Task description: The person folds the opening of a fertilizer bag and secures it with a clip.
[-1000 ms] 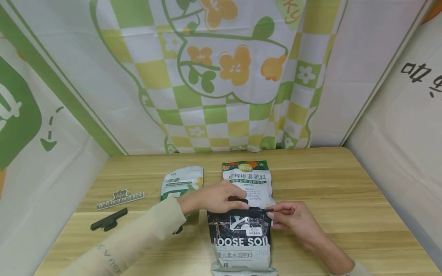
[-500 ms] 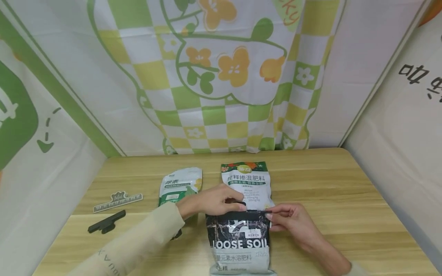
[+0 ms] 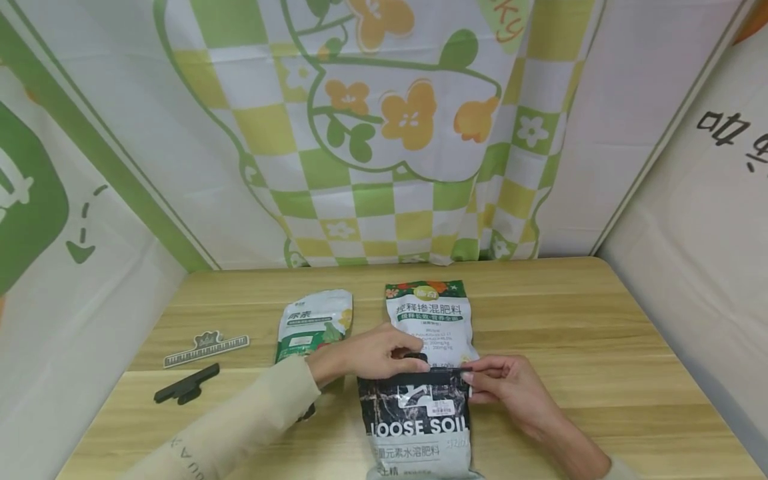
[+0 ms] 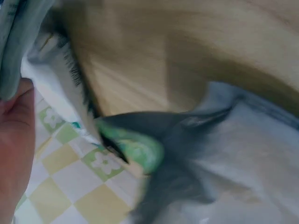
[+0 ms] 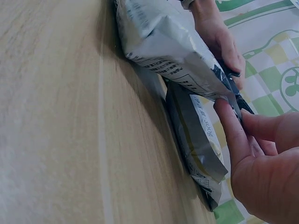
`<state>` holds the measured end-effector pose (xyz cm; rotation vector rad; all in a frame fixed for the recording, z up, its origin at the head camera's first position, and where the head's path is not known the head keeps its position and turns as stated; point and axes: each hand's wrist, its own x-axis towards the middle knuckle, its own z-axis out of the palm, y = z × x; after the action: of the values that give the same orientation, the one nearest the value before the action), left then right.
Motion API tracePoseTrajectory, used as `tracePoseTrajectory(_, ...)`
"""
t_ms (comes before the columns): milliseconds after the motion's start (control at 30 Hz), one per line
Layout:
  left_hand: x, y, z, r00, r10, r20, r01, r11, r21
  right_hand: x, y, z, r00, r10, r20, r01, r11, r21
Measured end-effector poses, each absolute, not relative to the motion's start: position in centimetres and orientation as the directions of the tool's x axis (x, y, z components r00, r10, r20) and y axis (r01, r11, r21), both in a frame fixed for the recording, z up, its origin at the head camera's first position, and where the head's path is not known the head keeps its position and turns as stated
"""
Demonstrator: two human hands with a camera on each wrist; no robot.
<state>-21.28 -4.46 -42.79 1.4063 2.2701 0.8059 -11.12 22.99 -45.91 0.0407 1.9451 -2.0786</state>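
A black-and-white bag lettered LOOSE SOIL stands at the front middle of the table. A long black sealing clip lies across its top edge. My left hand pinches the clip's handle between thumb and fingers. My right hand pinches the bag's top right corner at the clip's end. In the right wrist view, my right hand grips that corner, with the other hand beyond. The left wrist view is blurred and shows only part of my left hand.
Behind the bag lies a white-and-green fertilizer bag. A smaller green-and-white bag is left of it, with a dark clip end partly under my sleeve. Farther left lie a piano-patterned clip and a black clip.
The clip and the bag's top have shifted slightly toward me, showing more of the bag behind. Both hands keep their hold.
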Motion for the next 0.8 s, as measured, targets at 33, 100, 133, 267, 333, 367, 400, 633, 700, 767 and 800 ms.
tracePoseTrajectory(33,-21.2,-4.5,-42.7,-0.458,0.889,-0.021,0.683,0.367,0.632,-11.1,23.0,-45.9,-0.956,-0.194,-0.22,0.232,-0.042,-0.972)
tracePoseTrajectory(100,-21.0,-4.7,-42.4,-0.496,0.866,-0.07,0.645,0.421,0.638,-11.1,23.0,-45.9,-0.955,-0.196,-0.224,0.236,-0.04,-0.971)
tracePoseTrajectory(133,-20.9,-4.9,-42.2,-0.516,0.852,-0.091,0.622,0.446,0.644,-11.1,23.0,-45.9,-0.954,-0.195,-0.227,0.239,-0.039,-0.97)
tracePoseTrajectory(267,-20.1,-5.8,-41.6,-0.614,0.781,-0.111,0.532,0.514,0.672,-11.1,22.9,-45.9,-0.952,-0.191,-0.239,0.25,-0.033,-0.968)
tracePoseTrajectory(333,-19.6,-6.5,-41.5,-0.659,0.747,-0.09,0.5,0.525,0.689,-11.2,22.9,-45.8,-0.952,-0.187,-0.244,0.254,-0.03,-0.967)
tracePoseTrajectory(367,-19.2,-6.8,-41.4,-0.683,0.726,-0.079,0.483,0.53,0.697,-11.3,22.9,-45.8,-0.951,-0.185,-0.247,0.256,-0.027,-0.966)
tracePoseTrajectory(400,-18.9,-7.1,-41.3,-0.705,0.706,-0.067,0.464,0.53,0.71,-11.3,22.9,-45.8,-0.951,-0.185,-0.25,0.258,-0.025,-0.966)
tracePoseTrajectory(633,-16.5,-8.7,-41.5,-0.844,0.536,0.004,0.353,0.55,0.757,-11.4,22.9,-45.8,-0.95,-0.183,-0.253,0.261,-0.023,-0.965)
tracePoseTrajectory(700,-15.5,-8.9,-41.6,-0.876,0.481,0.02,0.332,0.573,0.75,-11.4,23.0,-45.8,-0.951,-0.184,-0.249,0.258,-0.025,-0.966)
tracePoseTrajectory(767,-14.4,-9.2,-41.8,-0.903,0.43,0.018,0.301,0.603,0.739,-11.3,23.0,-45.8,-0.951,-0.184,-0.248,0.257,-0.027,-0.966)
tracePoseTrajectory(800,-13.8,-9.3,-41.9,-0.914,0.406,0.01,0.282,0.616,0.735,-11.3,23.0,-45.8,-0.951,-0.185,-0.247,0.256,-0.027,-0.966)
